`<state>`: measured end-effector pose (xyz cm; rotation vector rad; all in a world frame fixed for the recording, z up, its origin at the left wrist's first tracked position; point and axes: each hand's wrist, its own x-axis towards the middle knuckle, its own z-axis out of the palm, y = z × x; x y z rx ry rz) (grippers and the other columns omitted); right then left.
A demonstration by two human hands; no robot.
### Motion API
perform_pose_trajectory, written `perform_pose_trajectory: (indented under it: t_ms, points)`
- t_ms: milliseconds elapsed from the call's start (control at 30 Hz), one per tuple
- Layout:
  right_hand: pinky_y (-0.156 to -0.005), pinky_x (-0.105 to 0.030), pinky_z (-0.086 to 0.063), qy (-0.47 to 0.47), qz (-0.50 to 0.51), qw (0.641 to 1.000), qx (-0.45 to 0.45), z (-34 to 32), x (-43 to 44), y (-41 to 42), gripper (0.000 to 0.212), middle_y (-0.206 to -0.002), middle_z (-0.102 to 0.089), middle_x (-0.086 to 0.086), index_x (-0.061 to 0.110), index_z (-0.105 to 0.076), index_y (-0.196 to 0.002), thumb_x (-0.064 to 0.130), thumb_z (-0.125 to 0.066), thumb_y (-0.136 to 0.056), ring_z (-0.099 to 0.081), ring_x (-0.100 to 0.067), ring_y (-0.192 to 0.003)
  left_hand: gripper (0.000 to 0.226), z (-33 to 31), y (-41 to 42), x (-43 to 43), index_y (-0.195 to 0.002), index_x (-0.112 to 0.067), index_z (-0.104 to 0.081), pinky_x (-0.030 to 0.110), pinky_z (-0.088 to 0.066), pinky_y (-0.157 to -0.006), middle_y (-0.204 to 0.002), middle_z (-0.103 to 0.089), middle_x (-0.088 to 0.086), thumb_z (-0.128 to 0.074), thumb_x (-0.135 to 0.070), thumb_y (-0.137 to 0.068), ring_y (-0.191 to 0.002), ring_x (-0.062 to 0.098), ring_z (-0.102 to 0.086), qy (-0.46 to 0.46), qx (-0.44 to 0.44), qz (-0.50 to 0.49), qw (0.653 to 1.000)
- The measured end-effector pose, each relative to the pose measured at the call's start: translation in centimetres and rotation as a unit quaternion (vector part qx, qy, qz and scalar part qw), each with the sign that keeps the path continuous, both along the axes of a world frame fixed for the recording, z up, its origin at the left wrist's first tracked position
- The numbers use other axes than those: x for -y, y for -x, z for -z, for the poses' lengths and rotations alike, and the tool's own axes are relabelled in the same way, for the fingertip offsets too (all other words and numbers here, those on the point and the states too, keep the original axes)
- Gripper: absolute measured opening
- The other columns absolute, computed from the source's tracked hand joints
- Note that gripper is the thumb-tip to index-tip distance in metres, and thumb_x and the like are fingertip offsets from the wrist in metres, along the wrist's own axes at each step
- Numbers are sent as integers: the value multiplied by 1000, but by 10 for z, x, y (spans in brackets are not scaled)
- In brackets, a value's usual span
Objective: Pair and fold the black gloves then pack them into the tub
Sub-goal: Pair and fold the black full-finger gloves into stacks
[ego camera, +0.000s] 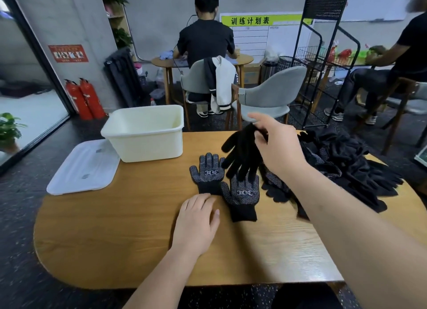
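Observation:
Two black dotted gloves lie flat, palm side up, in the middle of the wooden table [115, 239]: one [208, 173] to the left, the other [241, 196] slightly nearer me. My right hand [277, 147] holds a third black glove [242, 153] by its cuff, and it hangs above the two with its fingers pointing down. My left hand [196, 221] rests flat on the table, fingertips at the cuff of the left glove. A heap of black gloves [351, 167] covers the table's right side. The cream tub [145, 133] stands at the back left with nothing visible inside.
A white lid [84, 166] lies beside the tub, overhanging the table's left edge. Behind the table are grey chairs [270, 93], a seated person at another table, a black wire rack [323, 61] and another seated person at far right. Red fire extinguishers [84, 98] stand at left.

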<state>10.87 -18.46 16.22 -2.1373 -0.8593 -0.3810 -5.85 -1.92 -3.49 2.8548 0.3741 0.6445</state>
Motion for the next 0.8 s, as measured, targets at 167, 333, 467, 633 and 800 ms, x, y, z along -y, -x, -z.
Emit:
perform_pose_trajectory:
  t_ms: [167, 333, 467, 633, 800]
  points:
    - [-92, -16, -47, -39, -49, 987, 149, 40, -4, 24, 42, -109, -67, 9, 24, -67, -136, 3, -58, -101, -59, -8, -100, 43, 0, -1, -1, -134, -20, -67, 37, -40, -117, -138, -61, -5, -42, -40, -104, -131, 16, -52, 3, -8, -22, 1000]
    - [-86, -36, -60, 165, -141, 970, 108, 158, 6, 51, 53, -109, -74, 2, 24, -72, -127, -5, -66, -83, -65, -21, -101, 47, 1, -3, -2, -136, -21, -65, 40, -41, -117, -137, -61, -6, -40, -37, -101, -132, 17, -53, 17, -28, -49, 998]
    - [-101, -24, -48, 143, -148, 974, 90, 200, 17, 58, 47, -122, -70, 7, 19, -74, -121, -6, -73, -81, -61, -16, -113, 43, 4, -4, -3, -134, -20, -64, 41, -41, -115, -137, -60, -5, -43, -35, -100, -132, 18, -53, 14, -25, -40, 999]
    - [-91, -33, -55, 96, -100, 987, 80, 205, 17, 59, 34, -117, -70, 5, 15, -77, -113, -5, -77, -85, -62, -18, -107, 46, 1, -4, -2, -140, -21, -61, 39, -36, -120, -149, -56, -4, -39, -37, -103, -142, 17, -46, 6, -41, -27, 999]
    - [-86, -31, -56, 46, -54, 995, 69, 200, 17, 57, 31, -108, -72, 7, 16, -77, -109, -4, -79, -85, -66, -17, -101, 47, 1, -6, -2, -144, -25, -58, 38, -33, -123, -154, -53, -7, -38, -40, -104, -146, 14, -41, 8, -61, -29, 998]
